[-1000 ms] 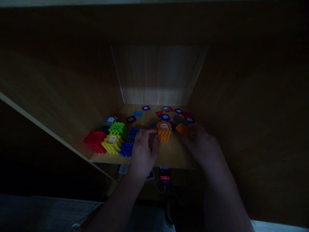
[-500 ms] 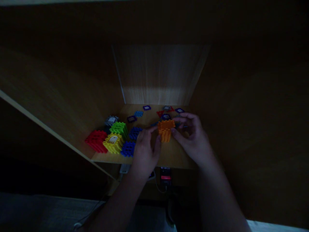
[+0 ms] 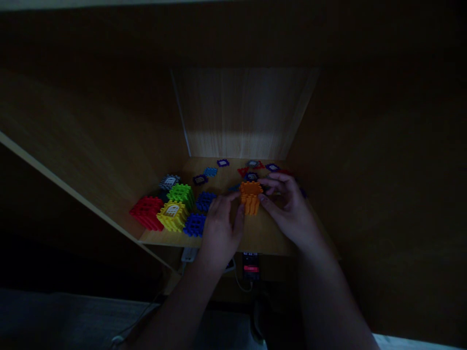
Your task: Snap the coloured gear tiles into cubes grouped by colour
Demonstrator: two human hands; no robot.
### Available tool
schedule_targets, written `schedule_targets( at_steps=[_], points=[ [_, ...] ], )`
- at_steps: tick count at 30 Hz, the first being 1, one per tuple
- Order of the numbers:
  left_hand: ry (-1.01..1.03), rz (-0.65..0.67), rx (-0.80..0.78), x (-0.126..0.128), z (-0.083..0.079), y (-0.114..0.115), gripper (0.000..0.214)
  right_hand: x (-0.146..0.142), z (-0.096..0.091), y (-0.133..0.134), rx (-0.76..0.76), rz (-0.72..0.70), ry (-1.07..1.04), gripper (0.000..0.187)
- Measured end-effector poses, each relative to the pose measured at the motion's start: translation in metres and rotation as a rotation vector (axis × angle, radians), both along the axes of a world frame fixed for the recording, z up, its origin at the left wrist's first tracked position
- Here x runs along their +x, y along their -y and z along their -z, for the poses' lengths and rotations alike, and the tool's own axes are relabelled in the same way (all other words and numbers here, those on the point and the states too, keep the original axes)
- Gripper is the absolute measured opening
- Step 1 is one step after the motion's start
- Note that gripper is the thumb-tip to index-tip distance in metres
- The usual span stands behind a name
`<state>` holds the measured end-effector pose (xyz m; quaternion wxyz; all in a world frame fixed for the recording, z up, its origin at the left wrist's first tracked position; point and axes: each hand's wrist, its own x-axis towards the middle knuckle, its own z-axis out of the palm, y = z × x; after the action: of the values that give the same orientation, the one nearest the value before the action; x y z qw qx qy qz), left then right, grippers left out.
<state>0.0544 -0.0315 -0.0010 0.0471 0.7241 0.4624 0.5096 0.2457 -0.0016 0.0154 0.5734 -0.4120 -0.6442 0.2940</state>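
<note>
A stack of orange notched building tiles (image 3: pixel 251 198) stands on the wooden shelf, straight ahead of me. My left hand (image 3: pixel 222 228) has its thumb and index finger closed against the stack's left side. From the right, my right hand (image 3: pixel 288 209) grips the same stack, its thumb at the near right edge and its fingers bent behind. To the left of my left hand are blue tile stacks (image 3: pixel 195 224), a yellow stack (image 3: pixel 172 216) with a white window piece on top, a green stack (image 3: pixel 181 195) and a red stack (image 3: pixel 147 213).
Loose flat tiles lie toward the back, among them a light blue one (image 3: pixel 210 171), purple window tiles (image 3: pixel 200 180) and a red triangle (image 3: pixel 242 171). A grey window stack (image 3: pixel 170 182) sits by the left wall. Below the shelf edge are a phone (image 3: pixel 251 266) and a cable.
The top orange tile now lies more squarely on its stack. My right fingers have shifted slightly; my left hand stays almost in place.
</note>
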Motion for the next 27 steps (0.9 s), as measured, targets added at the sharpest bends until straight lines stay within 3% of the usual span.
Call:
schedule_targets(
  at_steps=[16, 22, 25, 27],
  points=[
    [0.001, -0.011, 0.005, 0.001, 0.002, -0.001, 0.025, 0.003, -0.001, 0.001, 0.017, -0.002, 0.088, 0.048],
    [0.054, -0.029, 0.035, 0.000, 0.000, 0.003, 0.016, 0.015, 0.005, 0.002, -0.052, -0.061, 0.184, 0.077],
    [0.046, -0.010, 0.089, -0.001, -0.001, 0.008, 0.003, 0.018, 0.011, 0.001, -0.087, -0.054, 0.317, 0.080],
    [-0.013, 0.067, 0.151, -0.001, -0.001, 0.012, 0.007, 0.018, 0.015, -0.001, -0.094, -0.045, 0.398, 0.081]
  ],
)
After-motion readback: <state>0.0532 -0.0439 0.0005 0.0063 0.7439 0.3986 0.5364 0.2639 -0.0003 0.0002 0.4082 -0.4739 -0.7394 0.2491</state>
